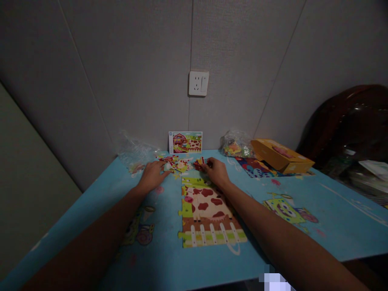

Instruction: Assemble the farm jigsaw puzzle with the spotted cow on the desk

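Observation:
A partly joined jigsaw of a cow behind a white fence [206, 214] lies flat on the blue cartoon-printed table [318, 190]. Beyond its far edge lies a heap of loose puzzle pieces [178, 163]. My left hand [153, 174] rests palm down at the left of the heap, fingertips touching pieces. My right hand [216, 169] sits at the puzzle's far right corner, its fingers pinched on a small red piece [200, 163]. A reference picture card [185, 142] leans against the wall behind the heap.
A clear plastic bag [133, 151] lies at the back left. Another bag with pieces [236, 145] and a yellow cardboard box [281, 155] lie at the back right. A wall socket [198, 83] is above. A dark brown chair back [348, 125] stands at the right.

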The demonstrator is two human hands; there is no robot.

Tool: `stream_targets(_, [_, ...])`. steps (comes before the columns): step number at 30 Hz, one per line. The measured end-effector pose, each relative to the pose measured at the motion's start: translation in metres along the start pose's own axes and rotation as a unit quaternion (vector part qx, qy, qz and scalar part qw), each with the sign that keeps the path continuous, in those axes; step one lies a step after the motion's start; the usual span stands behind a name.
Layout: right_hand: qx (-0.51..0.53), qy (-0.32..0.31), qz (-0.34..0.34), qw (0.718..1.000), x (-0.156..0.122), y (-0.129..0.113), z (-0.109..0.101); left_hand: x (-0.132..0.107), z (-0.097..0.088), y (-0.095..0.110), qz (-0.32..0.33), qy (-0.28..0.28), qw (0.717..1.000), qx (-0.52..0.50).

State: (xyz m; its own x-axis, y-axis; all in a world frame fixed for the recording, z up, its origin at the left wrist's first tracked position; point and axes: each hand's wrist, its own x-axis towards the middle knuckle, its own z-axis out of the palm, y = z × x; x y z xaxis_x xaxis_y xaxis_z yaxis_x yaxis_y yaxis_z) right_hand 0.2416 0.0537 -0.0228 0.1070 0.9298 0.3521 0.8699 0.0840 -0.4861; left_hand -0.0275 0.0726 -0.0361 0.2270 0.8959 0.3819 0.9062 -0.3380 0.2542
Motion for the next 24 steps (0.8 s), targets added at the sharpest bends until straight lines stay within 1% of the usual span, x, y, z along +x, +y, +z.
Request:
stream_targets(6, [-0.029, -0.012, 0.04, 0.999, 0.002, 0.005, 0.001, 0.0, -0.004, 0.003, -0.015, 0.008, 1.0, -0.019])
stream_targets(9, [-0.042, -0.013, 0.054, 0.998, 0.003, 0.007, 0.001, -0.001, -0.007, 0.005, -0.028, 0.021, 0.999, -0.035])
stream_targets(11, [-0.048, -0.01, 0.062, 0.997, 0.003, 0.007, 0.0, -0.002, -0.008, 0.006, -0.032, 0.04, 0.998, -0.048])
stream_targets(14, [-0.055, 0.0, 0.066, 0.996, 0.002, 0.004, -0.003, -0.002, -0.009, 0.006, -0.017, 0.095, 0.993, -0.068])
stream_targets(16, [-0.057, 0.012, 0.049, 0.997, -0.001, 0.001, -0.005, -0.001, -0.009, 0.005, -0.001, 0.132, 0.988, -0.085])
stream_targets(20, [-0.042, 0.026, -0.024, 0.998, -0.007, -0.01, -0.008, -0.001, -0.008, 0.004, 0.014, 0.188, 0.976, -0.108])
stream_targets(22, [-0.025, 0.014, -0.064, 0.998, -0.011, -0.015, -0.009, -0.001, -0.007, 0.004, 0.028, 0.213, 0.97, -0.115])
stream_targets(24, [-0.004, -0.006, -0.105, 0.994, -0.013, -0.019, -0.009, -0.001, -0.005, 0.004, 0.047, 0.223, 0.966, -0.125])
